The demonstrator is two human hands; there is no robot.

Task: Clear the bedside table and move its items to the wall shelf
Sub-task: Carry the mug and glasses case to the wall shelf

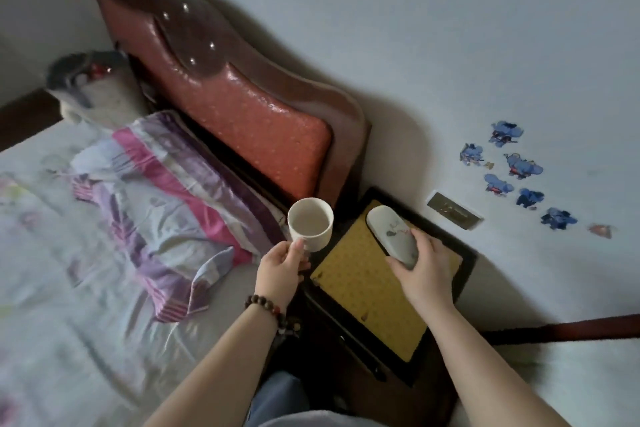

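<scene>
My left hand [282, 265] holds a cream mug [310, 224] by its handle, lifted above the gap between the bed and the bedside table [464, 274]. The mug looks empty. My right hand [424, 269] grips the near end of a white oval case [389, 230] with a small printed pattern. The case lies over the yellow mat [360, 291] that covers the dark table top; whether it still touches the mat I cannot tell. No wall shelf is in view.
A bed with a pale sheet and a pink-and-purple striped pillow [162, 191] fills the left. The red padded headboard [242, 121] stands behind it. On the white wall to the right are a metal socket plate [453, 210] and blue stickers [512, 166].
</scene>
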